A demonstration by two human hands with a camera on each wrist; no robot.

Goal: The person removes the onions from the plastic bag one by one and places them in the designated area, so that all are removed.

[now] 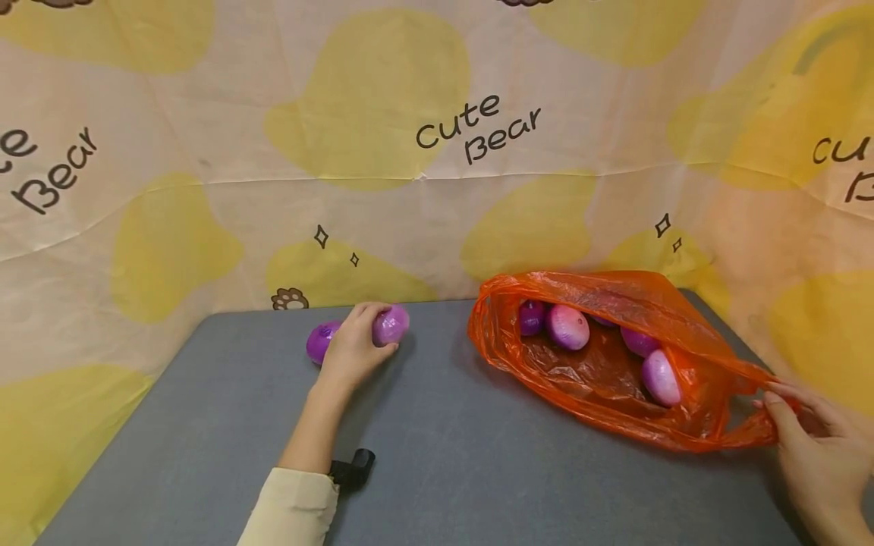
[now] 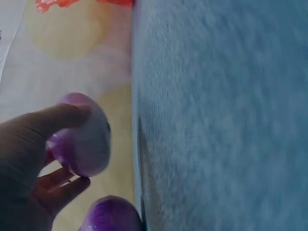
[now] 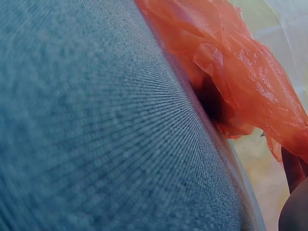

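Observation:
My left hand (image 1: 355, 345) grips a purple onion (image 1: 391, 326) between thumb and fingers; in the left wrist view this onion (image 2: 86, 137) is lifted off the grey table. Just left of that hand another purple onion (image 1: 321, 343) sits near the table's back edge, partly covered by the fingers. On the right lies an orange plastic bag (image 1: 594, 406), its mouth spread wide toward me. Several onions rest inside, among them a pale pink-purple onion (image 1: 569, 327) and a whitish onion (image 1: 661, 378). My right hand (image 1: 815, 440) pinches the bag's handle at its right end.
The grey table (image 1: 437, 462) meets a cloth backdrop (image 1: 382, 114) with yellow patches and lettering along its back edge. A black wrist strap mount (image 1: 355, 469) sticks out from my left wrist. The bag reaches close to the table's back and right edges.

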